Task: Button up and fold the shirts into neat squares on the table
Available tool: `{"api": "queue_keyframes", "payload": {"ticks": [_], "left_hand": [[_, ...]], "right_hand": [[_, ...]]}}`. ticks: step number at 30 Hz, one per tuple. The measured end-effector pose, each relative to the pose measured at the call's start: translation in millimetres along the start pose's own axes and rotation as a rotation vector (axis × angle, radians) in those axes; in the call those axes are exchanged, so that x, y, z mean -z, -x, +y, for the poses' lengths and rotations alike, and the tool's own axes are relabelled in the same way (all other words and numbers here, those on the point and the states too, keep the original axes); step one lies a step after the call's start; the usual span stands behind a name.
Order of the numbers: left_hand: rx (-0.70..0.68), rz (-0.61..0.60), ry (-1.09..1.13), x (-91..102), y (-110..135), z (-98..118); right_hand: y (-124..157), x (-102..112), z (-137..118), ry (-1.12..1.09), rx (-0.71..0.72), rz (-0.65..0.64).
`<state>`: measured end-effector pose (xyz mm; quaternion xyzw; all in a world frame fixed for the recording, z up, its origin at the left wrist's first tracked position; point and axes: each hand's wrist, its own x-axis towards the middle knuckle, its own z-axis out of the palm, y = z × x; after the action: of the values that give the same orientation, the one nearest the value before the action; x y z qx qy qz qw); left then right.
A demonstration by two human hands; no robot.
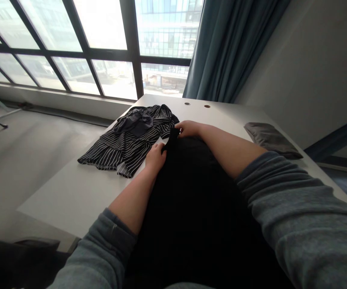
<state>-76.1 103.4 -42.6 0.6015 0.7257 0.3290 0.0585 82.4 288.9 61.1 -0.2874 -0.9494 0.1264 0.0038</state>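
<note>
A large black cloth garment (188, 208) lies bunched in front of me and covers the near part of the white table (71, 200). My left hand (155, 157) grips its upper edge from the left side. My right hand (188, 129) holds the same edge a little farther on, and a narrow fold of the black cloth rises between the two hands. To the left of my left hand lies a crumpled black garment with white stripes (128, 144), nearly touching my fingers. Its far part is folded over on itself.
A folded grey cloth (269, 140) lies on the table's right side. Two small round holes (196, 105) mark the table's far end, which stops near a large window (107, 52). A blue curtain (230, 48) hangs at right. The table's left edge drops to a grey floor.
</note>
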Motion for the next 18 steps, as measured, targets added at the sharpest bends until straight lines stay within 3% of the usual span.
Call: {"api": "queue_keyframes", "payload": {"ticks": [8, 18], "left_hand": [[-0.204, -0.029, 0.050, 2.8, 3.2, 2.3], [-0.362, -0.188, 0.025, 6.4, 5.5, 3.6]], "right_hand": [[38.7, 0.5, 13.0, -0.089, -0.004, 0.019], [91.3, -18.7, 11.4, 0.001, 0.160, -0.039]]}}
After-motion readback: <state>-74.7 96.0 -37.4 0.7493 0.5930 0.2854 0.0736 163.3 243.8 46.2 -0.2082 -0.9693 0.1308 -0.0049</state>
